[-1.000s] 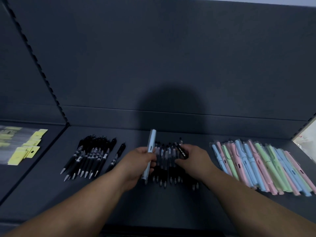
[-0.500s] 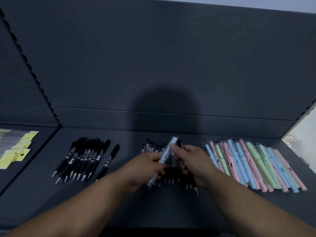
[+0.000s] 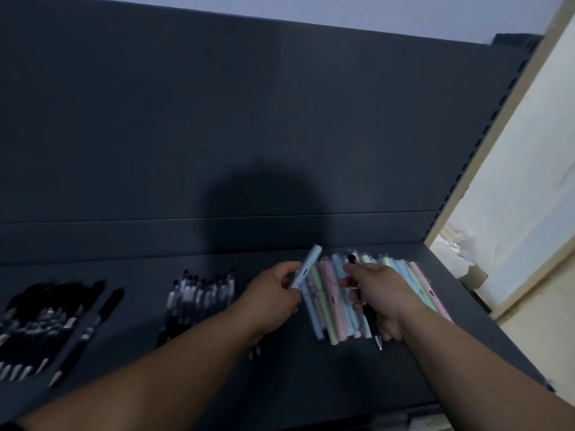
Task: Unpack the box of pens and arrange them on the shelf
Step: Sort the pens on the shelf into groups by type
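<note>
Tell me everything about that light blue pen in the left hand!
The light blue pen is slim and looks like smooth plastic, with a pale clip along its side. The left hand pinches its lower end, so it is lifted off the shelf and tilts up to the right. Its top end points toward the back wall, just left of the pastel pens. It is a little blurred.

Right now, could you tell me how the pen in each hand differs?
The left hand holds a pale blue pen tilted up; the right hand holds a black pen pointing tip down. The blue one is thicker, the black one slimmer with a silvery tip. Both sit above the pastel pens.
</note>
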`<control>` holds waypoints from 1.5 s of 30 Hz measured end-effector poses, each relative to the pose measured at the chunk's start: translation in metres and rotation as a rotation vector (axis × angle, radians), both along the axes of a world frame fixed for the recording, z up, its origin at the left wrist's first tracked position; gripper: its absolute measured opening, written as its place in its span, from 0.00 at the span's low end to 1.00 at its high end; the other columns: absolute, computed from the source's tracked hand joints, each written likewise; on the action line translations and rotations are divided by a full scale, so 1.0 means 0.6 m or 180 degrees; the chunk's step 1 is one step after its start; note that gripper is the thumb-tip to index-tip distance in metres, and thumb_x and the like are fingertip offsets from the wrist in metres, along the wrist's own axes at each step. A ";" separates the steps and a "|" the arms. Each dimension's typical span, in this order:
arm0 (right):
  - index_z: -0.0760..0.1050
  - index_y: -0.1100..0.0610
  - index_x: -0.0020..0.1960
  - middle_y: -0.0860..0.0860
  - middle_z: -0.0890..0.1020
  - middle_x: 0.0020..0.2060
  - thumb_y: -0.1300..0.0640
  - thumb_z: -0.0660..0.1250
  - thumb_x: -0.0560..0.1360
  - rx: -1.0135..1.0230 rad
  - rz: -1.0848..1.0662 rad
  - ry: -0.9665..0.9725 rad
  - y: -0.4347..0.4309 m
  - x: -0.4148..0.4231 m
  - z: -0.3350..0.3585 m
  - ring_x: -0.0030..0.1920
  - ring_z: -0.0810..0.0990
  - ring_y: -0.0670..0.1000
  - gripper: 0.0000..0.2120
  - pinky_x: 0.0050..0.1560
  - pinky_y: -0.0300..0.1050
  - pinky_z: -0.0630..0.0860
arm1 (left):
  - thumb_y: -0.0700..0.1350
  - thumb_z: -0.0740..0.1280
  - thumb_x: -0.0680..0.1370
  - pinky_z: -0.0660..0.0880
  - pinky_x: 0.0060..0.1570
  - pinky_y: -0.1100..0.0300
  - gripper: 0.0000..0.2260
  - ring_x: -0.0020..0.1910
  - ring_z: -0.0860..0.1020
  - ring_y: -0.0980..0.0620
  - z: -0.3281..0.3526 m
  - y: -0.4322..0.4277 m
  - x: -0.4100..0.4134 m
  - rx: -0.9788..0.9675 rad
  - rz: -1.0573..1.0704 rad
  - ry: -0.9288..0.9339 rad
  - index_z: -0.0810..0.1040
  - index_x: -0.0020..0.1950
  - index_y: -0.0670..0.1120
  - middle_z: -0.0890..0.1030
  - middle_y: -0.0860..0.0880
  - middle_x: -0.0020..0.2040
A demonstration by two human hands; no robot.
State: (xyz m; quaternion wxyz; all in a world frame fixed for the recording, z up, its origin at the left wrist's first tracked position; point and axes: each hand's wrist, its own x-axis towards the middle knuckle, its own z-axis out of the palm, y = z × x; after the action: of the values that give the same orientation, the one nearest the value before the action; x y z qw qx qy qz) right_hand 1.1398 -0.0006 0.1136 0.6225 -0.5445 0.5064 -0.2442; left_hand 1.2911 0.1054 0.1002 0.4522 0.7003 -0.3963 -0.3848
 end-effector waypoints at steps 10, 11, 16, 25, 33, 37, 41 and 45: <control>0.79 0.61 0.40 0.52 0.74 0.28 0.49 0.69 0.75 -0.0935 0.0082 0.0867 -0.079 -0.099 -0.018 0.29 0.76 0.49 0.14 0.29 0.41 0.76 | 0.46 0.61 0.80 0.53 0.55 0.78 0.21 0.69 0.64 0.56 -0.033 -0.097 -0.095 0.0003 -0.0529 -0.1889 0.65 0.73 0.47 0.62 0.51 0.73; 0.81 0.58 0.40 0.51 0.75 0.28 0.45 0.68 0.74 -0.1169 0.0148 0.1123 -0.085 -0.103 -0.021 0.31 0.77 0.49 0.15 0.32 0.41 0.77 | 0.49 0.62 0.79 0.54 0.56 0.76 0.22 0.67 0.64 0.57 -0.038 -0.098 -0.099 -0.0026 -0.0572 -0.2037 0.65 0.73 0.48 0.63 0.52 0.72; 0.81 0.51 0.57 0.45 0.80 0.40 0.41 0.67 0.74 -0.1449 0.0233 0.1270 -0.093 -0.106 -0.035 0.37 0.75 0.38 0.18 0.39 0.38 0.69 | 0.54 0.64 0.77 0.57 0.56 0.74 0.22 0.59 0.64 0.65 -0.048 -0.095 -0.099 -0.0189 -0.0562 -0.2312 0.69 0.71 0.51 0.65 0.58 0.67; 0.80 0.56 0.58 0.52 0.84 0.45 0.43 0.68 0.74 -0.1641 0.0199 0.1220 -0.084 -0.077 -0.035 0.46 0.80 0.51 0.20 0.40 0.36 0.71 | 0.53 0.67 0.76 0.65 0.58 0.70 0.22 0.60 0.67 0.60 -0.064 -0.069 -0.100 -0.0192 -0.0638 -0.2215 0.71 0.69 0.52 0.65 0.57 0.64; 0.80 0.55 0.42 0.49 0.82 0.33 0.43 0.68 0.73 -0.1423 0.0413 0.1280 -0.071 -0.057 -0.042 0.35 0.79 0.48 0.14 0.33 0.39 0.70 | 0.58 0.70 0.72 0.66 0.55 0.74 0.31 0.56 0.67 0.63 -0.066 -0.052 -0.098 -0.0299 -0.0512 -0.1813 0.63 0.73 0.53 0.61 0.60 0.65; 0.72 0.54 0.31 0.46 0.75 0.25 0.44 0.70 0.72 -0.1755 0.0500 0.1556 -0.073 -0.045 -0.047 0.29 0.75 0.46 0.18 0.26 0.37 0.65 | 0.67 0.69 0.67 0.56 0.63 0.72 0.40 0.67 0.58 0.66 -0.088 -0.034 -0.090 -0.0243 -0.0738 -0.1979 0.60 0.75 0.54 0.55 0.64 0.71; 0.74 0.52 0.36 0.45 0.76 0.30 0.43 0.68 0.73 -0.2125 0.0839 0.1815 -0.084 -0.012 -0.038 0.32 0.74 0.42 0.14 0.26 0.36 0.63 | 0.70 0.68 0.65 0.47 0.68 0.67 0.46 0.70 0.50 0.64 -0.096 -0.037 -0.088 -0.0335 -0.0811 -0.2396 0.56 0.76 0.54 0.53 0.60 0.74; 0.76 0.54 0.49 0.47 0.79 0.39 0.42 0.67 0.73 -0.2228 0.1201 0.1927 -0.100 0.024 -0.033 0.38 0.75 0.45 0.15 0.29 0.36 0.66 | 0.70 0.70 0.63 0.47 0.69 0.64 0.50 0.71 0.47 0.63 -0.108 -0.040 -0.078 -0.0272 -0.0543 -0.2252 0.50 0.77 0.54 0.45 0.64 0.73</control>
State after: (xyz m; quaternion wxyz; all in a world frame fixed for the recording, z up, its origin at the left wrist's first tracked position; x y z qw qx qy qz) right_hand 1.1542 -0.0605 0.0938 0.2608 -0.8493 0.4447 -0.1136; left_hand 1.2445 0.0814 0.0353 0.2822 0.7350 -0.6009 -0.1381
